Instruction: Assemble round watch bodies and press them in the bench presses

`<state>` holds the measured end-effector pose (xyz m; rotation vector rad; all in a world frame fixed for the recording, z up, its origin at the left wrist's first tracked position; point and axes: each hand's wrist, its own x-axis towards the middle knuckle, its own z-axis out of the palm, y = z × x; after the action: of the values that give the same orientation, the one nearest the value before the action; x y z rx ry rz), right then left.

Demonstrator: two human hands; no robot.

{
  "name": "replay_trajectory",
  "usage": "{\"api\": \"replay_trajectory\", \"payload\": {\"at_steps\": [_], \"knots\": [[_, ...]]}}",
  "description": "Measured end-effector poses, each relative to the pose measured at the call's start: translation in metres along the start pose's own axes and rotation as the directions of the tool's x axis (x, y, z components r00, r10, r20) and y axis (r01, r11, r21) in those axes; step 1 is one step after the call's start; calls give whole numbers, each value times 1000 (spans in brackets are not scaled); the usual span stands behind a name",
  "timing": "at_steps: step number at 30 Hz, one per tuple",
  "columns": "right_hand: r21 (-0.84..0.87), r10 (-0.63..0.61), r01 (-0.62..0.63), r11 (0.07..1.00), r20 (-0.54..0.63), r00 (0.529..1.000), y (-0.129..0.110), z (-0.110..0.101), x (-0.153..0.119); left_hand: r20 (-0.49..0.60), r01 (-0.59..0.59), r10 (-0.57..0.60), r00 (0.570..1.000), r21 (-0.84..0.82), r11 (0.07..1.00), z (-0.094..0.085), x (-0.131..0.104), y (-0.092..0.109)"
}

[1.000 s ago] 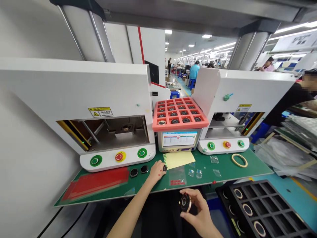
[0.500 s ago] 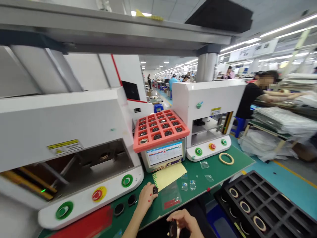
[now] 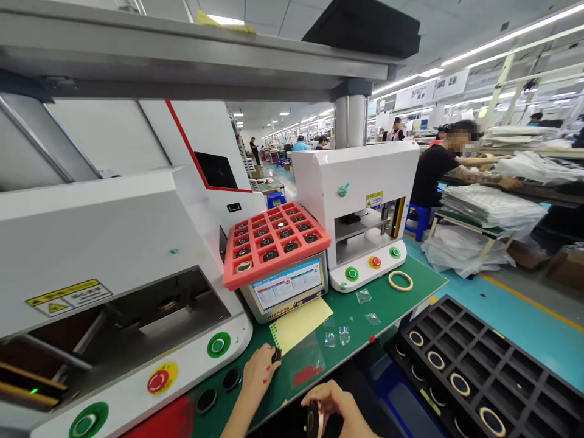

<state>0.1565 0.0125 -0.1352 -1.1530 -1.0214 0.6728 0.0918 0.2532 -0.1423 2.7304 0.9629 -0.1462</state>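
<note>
Since a second ago the view has swung rightward, and the right hand (image 3: 342, 406) has tipped its round device (image 3: 312, 418) from facing the camera to nearly edge-on. That grip is closed on the device, thumb and fingers about its rim, at the near edge of the green table (image 3: 392, 304). The left hand (image 3: 258, 371) stays beside the yellow sheet (image 3: 302, 325), fingertips at a dark piece (image 3: 276, 355); whether its grip is closed on that, I cannot tell. Two dark discs (image 3: 232, 379) lie left of this hand, near a red sheet (image 3: 168, 421). A clear bag (image 3: 305, 365) with red tabs lies to its right. Beyond, a pink tray (image 3: 278, 263) of round pieces sits above a screen (image 3: 288, 285).
</note>
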Motion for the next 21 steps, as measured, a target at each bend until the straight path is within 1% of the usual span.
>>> {"api": "replay_trajectory", "payload": {"at_steps": [1, 3, 6, 9, 11, 12, 13, 14, 16, 17, 18, 19, 21], "knots": [[-3, 28, -27, 1000, 12, 1000, -9, 0, 0, 8, 8, -8, 1000, -6, 1000, -1, 0, 1], [-17, 42, -42, 999, 2, 999, -27, 1, -2, 19, 25, -25, 1000, -39, 999, -3, 0, 4], [-50, 45, -45, 998, -10, 999, -43, 1, -5, 16, 55, -53, 998, -148, 987, -4, -3, 5], [-125, 69, -71, 990, -19, 997, -46, -3, -13, -23, 80, -93, 995, -337, 938, -7, -8, 2], [-196, 94, -102, 975, -49, 994, -42, -9, -18, -52, 91, -135, 989, -497, 863, -9, -10, 2], [-253, 106, -118, 960, -62, 992, -40, -13, -20, -59, 93, -156, 986, -581, 808, -10, -10, 3], [-352, 119, -132, 927, -61, 991, -37, -19, -21, -57, 91, -172, 983, -664, 742, -10, -10, 5], [-476, 135, -139, 868, -42, 990, -35, -25, -20, -48, 88, -182, 982, -741, 666, -10, -9, 9], [-705, 178, -105, 702, 30, 984, -32, -40, -12, -15, 84, -189, 982, -860, 504, -7, -6, 18], [-779, 204, -68, 624, 78, 976, -30, -49, -5, 8, 90, -189, 982, -899, 429, -5, -4, 23], [-823, 226, -28, 567, 123, 966, -29, -58, 5, 33, 101, -190, 981, -926, 365, -3, -1, 28], [-845, 243, 8, 535, 163, 956, -27, -68, 17, 60, 119, -192, 980, -942, 314, 0, 3, 33], [-877, 278, 67, 476, 222, 935, -23, -85, 47, 111, 165, -211, 971, -952, 258, 5, 12, 42]]}}
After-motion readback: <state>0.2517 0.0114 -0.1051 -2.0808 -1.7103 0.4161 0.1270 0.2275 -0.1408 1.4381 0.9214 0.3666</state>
